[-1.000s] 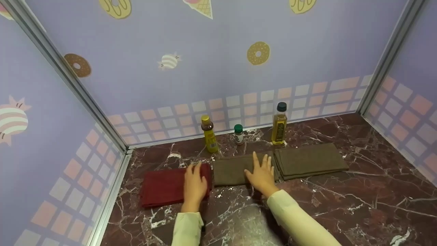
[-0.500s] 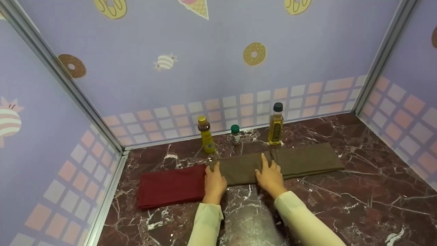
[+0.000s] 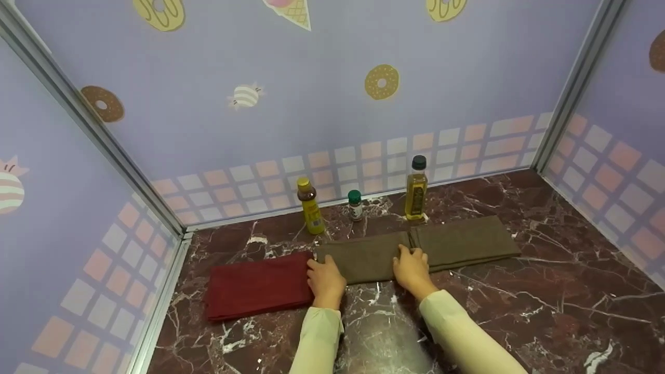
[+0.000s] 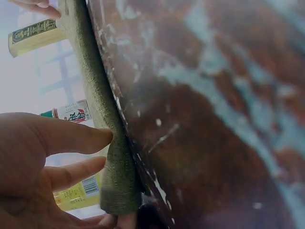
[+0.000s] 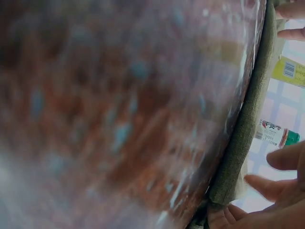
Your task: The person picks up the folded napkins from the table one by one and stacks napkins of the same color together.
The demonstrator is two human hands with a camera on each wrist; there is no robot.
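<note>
A folded olive cloth (image 3: 366, 259) lies flat in the middle of a row of three. My left hand (image 3: 327, 280) holds its left end, and in the left wrist view the thumb (image 4: 90, 137) meets the cloth's top while lower fingers curl at the end. At the right end, my right hand (image 3: 414, 270) grips with bent fingers; in the right wrist view some fingertips (image 5: 217, 217) tuck in at the cloth's edge. To the left sits a folded dark red cloth (image 3: 257, 288), close beside my left hand. Another folded olive cloth (image 3: 465, 241) adjoins on the right.
Behind the cloths stand a yellow bottle (image 3: 311, 210), a small green-capped jar (image 3: 355, 208) and a dark-capped oil bottle (image 3: 416, 192). Patterned lilac walls (image 3: 311, 114) enclose the marbled dark red tabletop (image 3: 519, 311) at the back and both sides.
My left hand has moved right, from over the red cloth to the middle olive cloth's left end. My right hand has shifted right to its other end, and the fingers of both hands have bent.
</note>
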